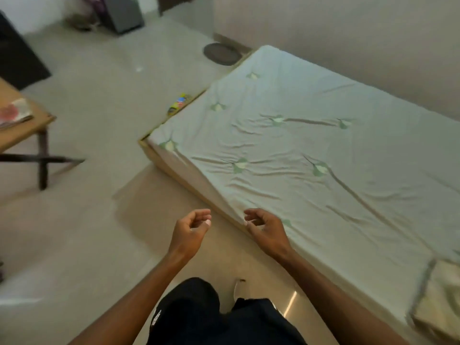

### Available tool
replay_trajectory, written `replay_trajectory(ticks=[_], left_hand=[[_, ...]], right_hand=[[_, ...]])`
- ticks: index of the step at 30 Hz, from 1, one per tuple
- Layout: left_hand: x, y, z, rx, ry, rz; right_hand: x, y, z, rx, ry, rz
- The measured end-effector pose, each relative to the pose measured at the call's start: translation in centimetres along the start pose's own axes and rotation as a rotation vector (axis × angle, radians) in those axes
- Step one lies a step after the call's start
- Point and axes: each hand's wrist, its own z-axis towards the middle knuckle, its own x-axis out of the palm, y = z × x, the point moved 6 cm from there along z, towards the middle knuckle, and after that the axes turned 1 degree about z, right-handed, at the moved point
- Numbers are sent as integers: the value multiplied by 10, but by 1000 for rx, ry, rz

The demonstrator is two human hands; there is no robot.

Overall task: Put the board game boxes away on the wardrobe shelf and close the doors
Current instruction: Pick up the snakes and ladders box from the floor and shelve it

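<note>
Dark shorts [199,314] fill the bottom of the view, and just ahead of them both hands hang out in front over the floor. The left hand [191,227] and the right hand [263,226] are loosely curled with nothing in them, the right one just over the near edge of the bed [298,158]. A small colourful thing [179,103] lies along the bed's wooden frame [154,155] on its far left side, well away from the hands; it is too blurred to tell whether it is one of the game boxes. Its patches are yellow, blue and red. The bed wears a pale green, wrinkled sheet with a leaf print and stands against a plain wall [348,33]. The floor [99,220] is pale and glossy. A round dark thing [221,54] sits on it past the bed's far corner. To the left stands a wooden table [22,135] with papers [15,112] on it, and a grey cabinet [123,13] sits at the far end. Something cream and folded [440,302] rests on the bed's near right end.
</note>
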Motion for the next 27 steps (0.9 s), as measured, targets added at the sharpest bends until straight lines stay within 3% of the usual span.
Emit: replay_trajectory(ticks=[6,11,21,27], left_hand=[[-95,8,78,-72,-281,-116],[-194,11,163,-69,-402,-151],[-407,-8,343,-77,-530,-170],[-494,-19,460,-75,-504,-135]], right_hand=[[80,64,129,-133,204,-92],[162,132,238,-202,290,-122],[331,281,422,-256,387,-87],[402,341,545,-254,364,-45]])
